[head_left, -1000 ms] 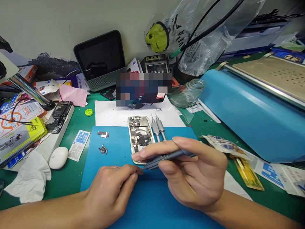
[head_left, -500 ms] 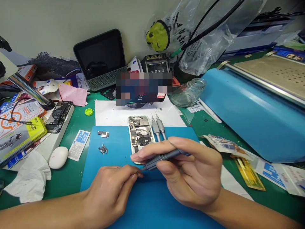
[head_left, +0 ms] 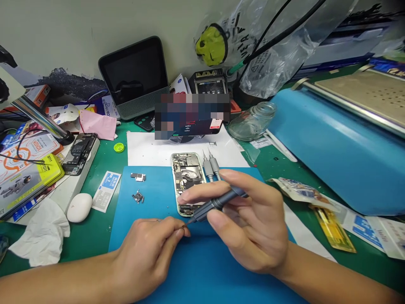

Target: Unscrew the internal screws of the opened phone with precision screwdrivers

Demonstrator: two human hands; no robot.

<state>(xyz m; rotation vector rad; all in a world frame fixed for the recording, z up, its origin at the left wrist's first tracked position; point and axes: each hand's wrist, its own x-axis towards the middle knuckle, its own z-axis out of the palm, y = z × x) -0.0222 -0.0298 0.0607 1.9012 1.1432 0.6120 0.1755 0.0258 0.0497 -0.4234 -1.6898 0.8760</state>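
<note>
My right hand holds a dark grey precision screwdriver between thumb and fingers, its tip slanting down to the left. That tip meets the pinched fingertips of my left hand; whatever small thing they hold is hidden. Just beyond the hands lies an opened phone with its inner parts bare, its lower right partly behind my right fingers. Two more grey screwdrivers lie beside it, tips pointing away. Left of the phone, on the blue mat, are a small metal bracket and a little cluster of parts.
A second opened phone, a white earbud case and a crumpled tissue lie left. At the back stand a smart display and a propped phone. A glass jar and a blue machine are right.
My right hand has shifted slightly left, its thumb and fingers rolling around the screwdriver handle. My left hand stays almost where it was. The whole view has moved a little.
</note>
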